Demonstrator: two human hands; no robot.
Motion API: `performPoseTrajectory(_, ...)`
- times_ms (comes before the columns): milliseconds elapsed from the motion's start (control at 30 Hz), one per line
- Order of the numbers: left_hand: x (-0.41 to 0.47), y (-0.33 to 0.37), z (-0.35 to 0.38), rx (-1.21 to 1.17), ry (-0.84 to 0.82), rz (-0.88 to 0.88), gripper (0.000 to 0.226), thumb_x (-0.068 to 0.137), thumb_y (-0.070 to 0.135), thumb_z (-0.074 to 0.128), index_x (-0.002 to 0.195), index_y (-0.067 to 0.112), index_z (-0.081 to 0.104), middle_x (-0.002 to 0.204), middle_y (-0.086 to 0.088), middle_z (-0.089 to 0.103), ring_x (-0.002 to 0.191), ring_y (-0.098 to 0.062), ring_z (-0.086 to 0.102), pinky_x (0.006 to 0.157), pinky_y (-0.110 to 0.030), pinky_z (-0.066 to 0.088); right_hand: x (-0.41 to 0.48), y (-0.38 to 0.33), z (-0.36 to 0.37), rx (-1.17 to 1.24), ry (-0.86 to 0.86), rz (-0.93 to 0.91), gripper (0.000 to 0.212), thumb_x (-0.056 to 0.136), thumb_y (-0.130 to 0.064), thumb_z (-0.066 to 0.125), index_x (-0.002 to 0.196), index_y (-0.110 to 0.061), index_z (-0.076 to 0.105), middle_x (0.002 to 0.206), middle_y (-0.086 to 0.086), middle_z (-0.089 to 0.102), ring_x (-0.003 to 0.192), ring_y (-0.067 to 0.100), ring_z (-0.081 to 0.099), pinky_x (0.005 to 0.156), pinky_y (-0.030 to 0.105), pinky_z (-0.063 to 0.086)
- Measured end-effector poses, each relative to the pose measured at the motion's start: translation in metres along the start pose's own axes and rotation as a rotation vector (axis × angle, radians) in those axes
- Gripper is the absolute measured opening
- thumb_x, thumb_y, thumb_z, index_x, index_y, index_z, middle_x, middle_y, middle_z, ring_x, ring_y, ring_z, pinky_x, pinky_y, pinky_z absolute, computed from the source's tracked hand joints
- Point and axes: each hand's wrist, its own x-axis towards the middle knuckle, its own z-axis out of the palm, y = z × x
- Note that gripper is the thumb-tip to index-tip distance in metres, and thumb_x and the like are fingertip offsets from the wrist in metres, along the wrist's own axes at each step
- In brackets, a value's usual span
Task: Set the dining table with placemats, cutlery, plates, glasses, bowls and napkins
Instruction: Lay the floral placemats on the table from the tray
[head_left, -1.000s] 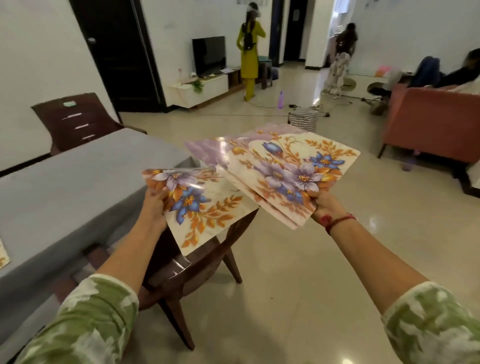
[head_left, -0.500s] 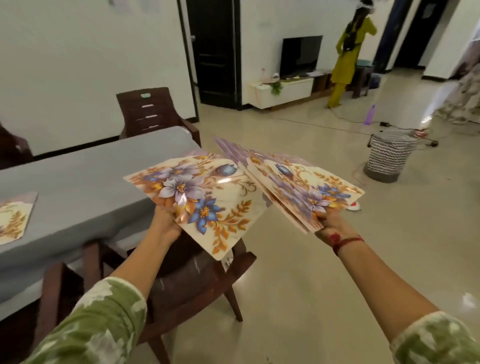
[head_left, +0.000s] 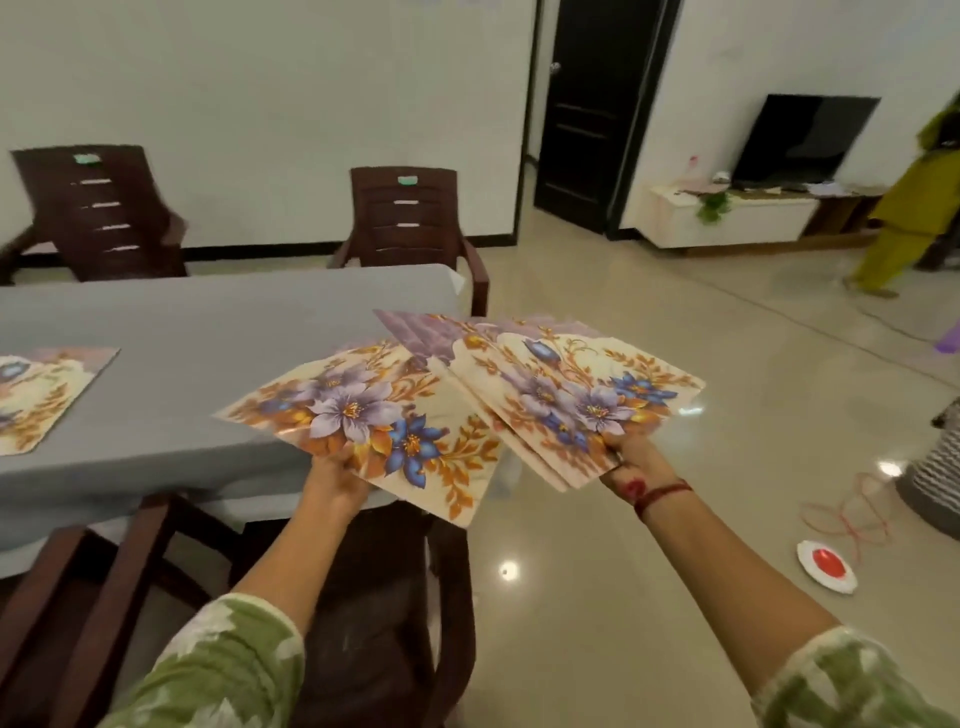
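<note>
My left hand (head_left: 336, 480) grips one floral placemat (head_left: 374, 421) by its near edge, held over the right end of the grey-clothed dining table (head_left: 208, 343). My right hand (head_left: 635, 458) grips a fanned stack of several matching placemats (head_left: 561, 395) out over the floor, just right of the table's end. The single placemat overlaps the stack's left edge. Another floral placemat (head_left: 41, 395) lies flat on the table at the far left.
Brown chairs stand along the far side (head_left: 405, 218) (head_left: 98, 208), and another chair (head_left: 384, 597) is tucked in right below my arms. A white-and-red disc (head_left: 826, 565) and red cord (head_left: 847, 514) lie on the glossy floor. A person in yellow (head_left: 914, 202) stands by the TV unit (head_left: 737, 218).
My view has swung left from the living room toward the table. The left hand's placemat has moved over the table's end, and the placemat lying at the far left has come into view.
</note>
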Motion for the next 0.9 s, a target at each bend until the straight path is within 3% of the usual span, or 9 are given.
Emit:
performPoseTrajectory(100, 0.011, 0.002, 0.014, -0.168, 0.091, -0.011, 0.025, 0.102, 0.009, 0.033, 0.102, 0.015, 0.058, 0.083, -0.005, 0.073, 0.065, -0.016, 0.071, 0.049, -0.028, 0.055, 0.049, -0.006, 0.026, 0.000, -0.053, 0.043, 0.031, 0.099, 0.003, 0.032, 0.124, -0.011, 0.046, 0.083, 0.013, 0.067, 0.056, 0.020, 0.069, 0.052, 0.037, 0.058)
performPoseTrajectory(167, 0.020, 0.004, 0.020, -0.254, 0.163, -0.016, 0.026, 0.103, 0.013, 0.033, 0.098, 0.016, 0.059, 0.085, -0.006, 0.072, 0.072, -0.020, 0.070, 0.047, -0.028, 0.055, 0.077, -0.009, 0.045, -0.037, -0.100, 0.074, 0.032, 0.099, 0.004, 0.032, 0.124, -0.009, 0.047, 0.071, 0.011, 0.072, 0.057, 0.020, 0.070, 0.047, 0.036, 0.057)
performPoseTrajectory(267, 0.042, 0.007, 0.019, -0.351, 0.302, 0.038, 0.028, 0.103, 0.011, 0.033, 0.095, 0.015, 0.059, 0.102, -0.005, 0.061, 0.084, -0.020, 0.060, 0.043, -0.025, 0.053, 0.126, -0.010, 0.076, -0.098, -0.152, 0.159, 0.040, 0.099, 0.003, 0.031, 0.136, -0.003, 0.042, 0.114, 0.018, 0.065, 0.098, 0.031, 0.066, 0.074, 0.043, 0.054)
performPoseTrajectory(367, 0.066, 0.005, 0.022, -0.372, 0.401, 0.102, 0.025, 0.103, 0.012, 0.036, 0.096, 0.013, 0.060, 0.114, -0.007, 0.058, 0.087, -0.020, 0.059, 0.045, -0.026, 0.054, 0.169, -0.011, 0.102, -0.189, -0.191, 0.198, 0.044, 0.098, 0.004, 0.030, 0.140, -0.001, 0.039, 0.133, 0.021, 0.051, 0.085, 0.028, 0.058, 0.068, 0.041, 0.056)
performPoseTrajectory(500, 0.094, -0.004, 0.036, -0.355, 0.473, 0.166, 0.027, 0.103, 0.009, 0.031, 0.104, 0.013, 0.058, 0.127, -0.010, 0.051, 0.092, -0.022, 0.058, 0.050, -0.028, 0.057, 0.218, -0.017, 0.130, -0.268, -0.260, 0.227, 0.038, 0.095, 0.007, 0.034, 0.126, -0.002, 0.054, 0.072, 0.008, 0.070, 0.052, 0.014, 0.062, 0.051, 0.030, 0.057)
performPoseTrajectory(567, 0.109, -0.008, 0.040, -0.318, 0.474, 0.191, 0.028, 0.102, 0.010, 0.029, 0.109, 0.007, 0.056, 0.132, -0.016, 0.050, 0.082, -0.024, 0.057, 0.053, -0.031, 0.058, 0.234, -0.022, 0.140, -0.282, -0.315, 0.241, 0.032, 0.094, 0.007, 0.038, 0.115, -0.009, 0.057, 0.067, 0.004, 0.069, 0.051, 0.013, 0.065, 0.044, 0.029, 0.054)
performPoseTrajectory(633, 0.119, -0.010, 0.043, -0.302, 0.505, 0.207, 0.031, 0.101, 0.011, 0.029, 0.118, 0.004, 0.054, 0.125, -0.020, 0.054, 0.080, -0.026, 0.057, 0.054, -0.032, 0.058, 0.245, -0.024, 0.151, -0.281, -0.346, 0.251, 0.036, 0.093, 0.007, 0.042, 0.121, -0.010, 0.055, 0.069, 0.004, 0.070, 0.053, 0.014, 0.065, 0.044, 0.029, 0.054)
performPoseTrajectory(800, 0.130, -0.007, 0.057, -0.439, 0.608, 0.248, 0.025, 0.103, 0.016, 0.034, 0.104, 0.010, 0.058, 0.098, -0.008, 0.064, 0.079, -0.022, 0.062, 0.052, -0.029, 0.058, 0.279, -0.020, 0.177, -0.315, -0.445, 0.294, 0.043, 0.093, 0.007, 0.041, 0.132, -0.009, 0.050, 0.105, 0.013, 0.063, 0.079, 0.023, 0.061, 0.065, 0.039, 0.059)
performPoseTrajectory(900, 0.139, -0.006, 0.057, -0.551, 0.644, 0.319, 0.026, 0.103, 0.010, 0.034, 0.092, 0.009, 0.058, 0.074, -0.005, 0.070, 0.055, -0.016, 0.068, 0.040, -0.023, 0.051, 0.296, -0.012, 0.203, -0.306, -0.489, 0.335, 0.037, 0.096, 0.004, 0.040, 0.130, -0.009, 0.049, 0.104, 0.013, 0.062, 0.081, 0.023, 0.060, 0.071, 0.042, 0.057)
